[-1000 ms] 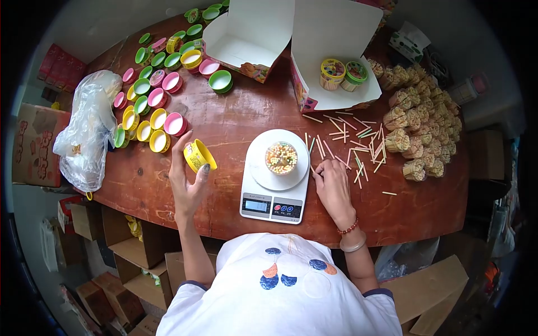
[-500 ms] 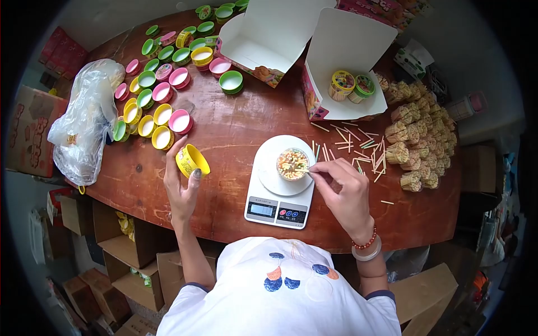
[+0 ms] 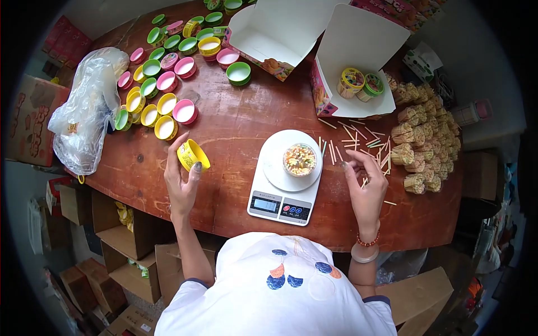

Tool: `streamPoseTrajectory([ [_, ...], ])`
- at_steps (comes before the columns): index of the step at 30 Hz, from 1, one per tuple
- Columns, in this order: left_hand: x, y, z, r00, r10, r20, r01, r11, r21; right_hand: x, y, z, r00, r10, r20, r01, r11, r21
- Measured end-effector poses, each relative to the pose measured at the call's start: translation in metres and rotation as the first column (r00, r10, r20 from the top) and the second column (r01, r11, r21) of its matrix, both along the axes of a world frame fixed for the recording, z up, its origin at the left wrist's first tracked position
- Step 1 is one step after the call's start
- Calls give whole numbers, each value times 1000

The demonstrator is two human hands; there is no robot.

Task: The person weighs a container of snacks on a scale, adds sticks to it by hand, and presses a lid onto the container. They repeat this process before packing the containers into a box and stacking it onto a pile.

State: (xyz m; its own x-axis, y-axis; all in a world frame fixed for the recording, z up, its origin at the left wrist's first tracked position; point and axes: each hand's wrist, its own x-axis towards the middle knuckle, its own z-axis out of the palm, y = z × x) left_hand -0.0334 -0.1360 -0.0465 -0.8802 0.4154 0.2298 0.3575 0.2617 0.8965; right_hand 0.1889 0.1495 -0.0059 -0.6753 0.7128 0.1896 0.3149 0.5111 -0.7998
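Note:
My left hand (image 3: 182, 182) holds a yellow round lid (image 3: 193, 155) between thumb and fingers, tilted on its side, above the left part of the table. On the white kitchen scale (image 3: 265, 185) stands a round cup packed with thin biscuit sticks (image 3: 300, 160), their ends facing up. My right hand (image 3: 365, 187) hovers to the right of the scale with its fingers apart, and nothing shows in its grasp. Near its fingertips, loose biscuit sticks (image 3: 358, 134) lie scattered on the table. The scale's display is lit, but its figures are too small to read.
Green, pink and yellow lids (image 3: 166, 105) spread over the back left, beside a plastic bag (image 3: 89, 106). Two open cartons stand behind; the right carton (image 3: 364, 33) holds two lidded cups (image 3: 360, 84). Bundles of sticks (image 3: 423, 140) crowd the table's right side.
My right hand has drawn back from the cup on the scale to the right, toward the loose sticks. My left hand still holds the yellow lid. The view has shifted slightly.

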Motion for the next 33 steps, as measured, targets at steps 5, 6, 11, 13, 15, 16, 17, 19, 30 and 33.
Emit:
streamPoseTrajectory([
  [5, -1, 12, 3, 997, -28, -73, 29, 1000, 9, 14, -1, -26, 1000, -12, 19, 13, 999, -46],
  [6, 0, 15, 5, 995, -27, -98, 27, 1000, 4, 13, -1, -30, 1000, 0, 15, 1, 1000, -27],
  [11, 7, 26, 13, 995, -48, -92, 48, 999, 5, 2, -8, -40, 999, 39, 1, -39, 999, 13],
  [13, 9, 28, 13, 993, -52, -101, 52, 999, -6, -6, -10, -45, 993, 114, -43, -112, 992, 55],
  [15, 10, 30, 13, 995, -64, -75, 63, 998, -22, -23, -19, -47, 983, 149, -104, -142, 987, 69],
  [16, 12, 32, 14, 995, -67, -77, 65, 998, -26, -33, -24, -47, 970, 181, -161, -168, 982, 88],
  [17, 13, 34, 15, 993, -69, -99, 66, 997, -34, -42, -28, -55, 959, 232, -165, -220, 972, 85],
  [19, 12, 37, 16, 989, -79, -128, 74, 996, -39, -47, -33, -56, 953, 274, -127, -271, 962, 41],
  [30, 8, 30, 13, 995, -65, -74, 65, 998, -1, -33, -32, -62, 974, 162, -157, -165, 986, -8],
  [33, 7, 31, 15, 988, -58, -144, 56, 998, -19, -18, -16, -63, 954, 154, -255, -152, 988, 31],
])
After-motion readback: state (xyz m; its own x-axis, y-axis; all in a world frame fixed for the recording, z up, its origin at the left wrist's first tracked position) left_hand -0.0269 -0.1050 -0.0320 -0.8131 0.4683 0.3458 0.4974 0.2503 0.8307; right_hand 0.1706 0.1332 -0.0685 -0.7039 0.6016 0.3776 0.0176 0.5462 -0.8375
